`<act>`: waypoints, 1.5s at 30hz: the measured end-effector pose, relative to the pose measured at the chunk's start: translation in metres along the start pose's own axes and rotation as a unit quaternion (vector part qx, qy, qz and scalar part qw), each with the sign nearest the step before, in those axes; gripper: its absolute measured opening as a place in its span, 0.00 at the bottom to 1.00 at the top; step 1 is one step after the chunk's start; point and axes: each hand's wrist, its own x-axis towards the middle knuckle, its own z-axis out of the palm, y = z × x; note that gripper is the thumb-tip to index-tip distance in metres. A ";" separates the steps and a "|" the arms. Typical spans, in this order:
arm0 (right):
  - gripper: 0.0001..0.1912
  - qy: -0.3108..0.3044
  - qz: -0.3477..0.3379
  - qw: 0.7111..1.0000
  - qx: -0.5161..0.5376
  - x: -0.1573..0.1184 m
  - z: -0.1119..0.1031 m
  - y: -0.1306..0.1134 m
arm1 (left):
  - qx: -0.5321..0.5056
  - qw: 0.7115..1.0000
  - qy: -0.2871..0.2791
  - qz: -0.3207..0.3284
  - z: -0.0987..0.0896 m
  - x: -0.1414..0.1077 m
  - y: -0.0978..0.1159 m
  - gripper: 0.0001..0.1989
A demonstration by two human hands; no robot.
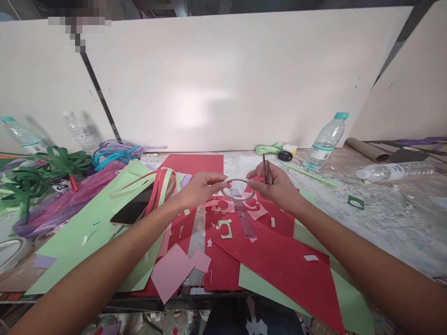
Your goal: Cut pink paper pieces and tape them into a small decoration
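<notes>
A thin grey ring is held up over the red paper, gripped at its two sides. My left hand pinches its left edge between thumb and fingers. At its right edge my right hand pinches it, and a pair of dark scissors or a similar tool also sticks up from that hand. Below the ring lie red sheets, a purple-tinted ruler, a light green cut-out and pink scraps.
A phone and paper strips lie on green sheets at left. A water bottle stands at back right, another bottle lies beside a cardboard tube. A tape roll sits far left.
</notes>
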 end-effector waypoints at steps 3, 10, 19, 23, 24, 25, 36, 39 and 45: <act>0.15 -0.049 0.059 0.993 0.091 -0.002 0.001 -0.003 | -0.039 0.999 0.015 -0.006 0.002 -0.005 -0.003 0.15; 0.15 -0.078 0.139 0.940 0.302 -0.007 0.011 -0.011 | -0.133 0.991 -0.003 -0.016 0.012 -0.012 -0.003 0.20; 0.08 0.028 0.248 0.882 0.399 0.002 0.013 0.002 | -0.122 0.992 0.038 0.019 0.015 -0.019 -0.001 0.21; 0.07 -0.014 0.290 0.867 0.405 0.001 0.016 0.010 | -0.084 0.993 0.070 0.043 0.019 -0.021 0.000 0.15; 0.07 -0.021 0.290 0.868 0.402 0.000 0.016 0.011 | -0.078 0.993 0.077 0.047 0.019 -0.021 0.001 0.15; 0.07 -0.024 0.288 0.870 0.400 -0.001 0.016 0.011 | -0.071 0.993 0.081 0.048 0.020 -0.021 0.001 0.15; 0.07 -0.023 0.254 0.874 0.413 0.000 0.011 0.004 | 0.035 0.997 0.065 -0.010 0.017 -0.022 0.006 0.17; 0.08 -0.047 0.214 0.877 0.428 -0.003 0.009 -0.002 | 0.025 1.000 0.012 0.004 0.020 -0.024 0.011 0.17; 0.17 -0.140 0.175 0.924 0.311 -0.013 0.016 -0.011 | -0.007 0.999 -0.014 0.030 0.032 -0.029 0.019 0.21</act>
